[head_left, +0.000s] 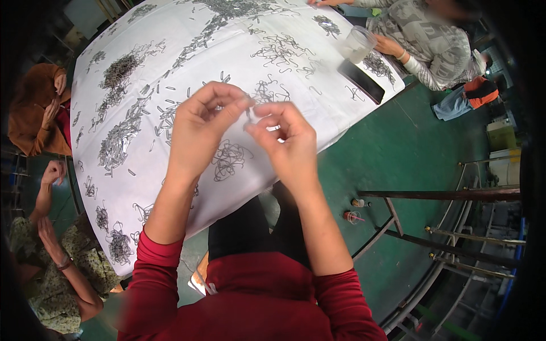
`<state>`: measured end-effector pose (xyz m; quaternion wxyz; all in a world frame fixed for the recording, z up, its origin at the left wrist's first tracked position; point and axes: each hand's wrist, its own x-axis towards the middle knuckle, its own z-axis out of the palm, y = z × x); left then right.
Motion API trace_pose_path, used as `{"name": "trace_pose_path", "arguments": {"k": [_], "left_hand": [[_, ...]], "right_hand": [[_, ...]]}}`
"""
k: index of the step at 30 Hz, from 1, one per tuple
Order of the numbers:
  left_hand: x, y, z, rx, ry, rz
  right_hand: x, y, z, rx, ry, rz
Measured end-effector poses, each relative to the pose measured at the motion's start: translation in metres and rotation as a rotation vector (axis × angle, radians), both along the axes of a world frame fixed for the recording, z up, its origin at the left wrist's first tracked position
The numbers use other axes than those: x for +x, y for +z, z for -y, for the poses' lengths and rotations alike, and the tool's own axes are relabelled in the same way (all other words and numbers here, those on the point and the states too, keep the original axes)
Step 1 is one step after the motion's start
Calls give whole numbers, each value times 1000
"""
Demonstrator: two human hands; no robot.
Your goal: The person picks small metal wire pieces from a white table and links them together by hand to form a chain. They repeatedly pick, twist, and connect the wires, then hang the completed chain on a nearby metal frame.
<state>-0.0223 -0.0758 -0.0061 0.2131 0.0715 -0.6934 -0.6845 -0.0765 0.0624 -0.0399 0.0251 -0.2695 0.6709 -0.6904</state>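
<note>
White cloth covers the table (318,122), and above its near edge we see both hands raised together. The left hand (199,128) and the right hand (287,139) have their fingers curled in, fingertips pinched from either side on one small metal clip (248,115) held between them. Below, on the cloth, lies a loose tangle of wire hooks (229,159), with a heap of clips (116,142) toward the left edge. A clear plastic cup (357,44) and a dark phone (361,80) sit near the far right corner.

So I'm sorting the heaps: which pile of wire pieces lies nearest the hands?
The loose tangle of wire hooks directly beneath the left hand and right hand; the denser piles lie farther left.
</note>
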Motion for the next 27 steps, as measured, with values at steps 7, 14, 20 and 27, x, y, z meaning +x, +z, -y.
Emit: {"name": "trace_pose_path", "arguments": {"k": [7,14,20,27], "left_hand": [[0,12,6,-87,39,-66],[23,5,-14,36,-17,-37],[48,-30,-52,123,-113,-32],[64,-73,-84,155,-191,36]], "right_hand": [[-103,-33,-59,544,-47,-107],[-155,-78,-55,1178,395,-571],[-140,-90,-58,1129,323,-550],[-58,-60,-91,278,238,418]]}}
